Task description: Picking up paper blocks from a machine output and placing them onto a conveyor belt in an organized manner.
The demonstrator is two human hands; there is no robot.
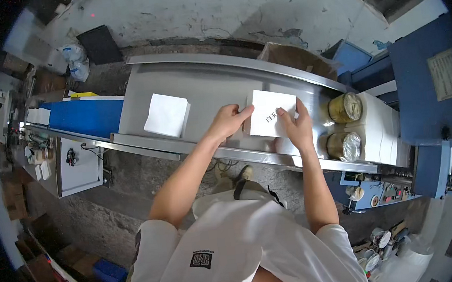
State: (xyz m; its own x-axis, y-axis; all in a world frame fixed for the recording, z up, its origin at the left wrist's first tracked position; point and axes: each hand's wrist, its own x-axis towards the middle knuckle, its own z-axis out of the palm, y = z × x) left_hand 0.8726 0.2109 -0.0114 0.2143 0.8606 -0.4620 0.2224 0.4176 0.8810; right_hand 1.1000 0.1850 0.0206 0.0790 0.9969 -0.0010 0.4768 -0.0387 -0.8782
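I'm standing at a long grey metal desk [205,84] w/ raised steel rails, looking straight down at my arms. Both hands are on one white stack of paper sheets [272,113] sitting right of centre on the desk. My left hand [228,120] presses its fingertips against the stack's left edge; my right hand [295,126] lies over the near right corner w/ fingers spread on top. Neither is closed into a fist; they seem to brace the stack from two sides, prob. to keep the edges squared, tho I can't tell if any sheet is pinched. A 2nd white stack [166,114] lies well apart to the left, untouched & turned at an angle. So: 2 white stacks. At the right end, 2 round tins [344,107] w/ clear wrap over their tops sit one behind the other, just beside a tall white pile [383,127]. A blue surface [88,116] joins the desk at the left; blue machinery [426,86] stands at far right.
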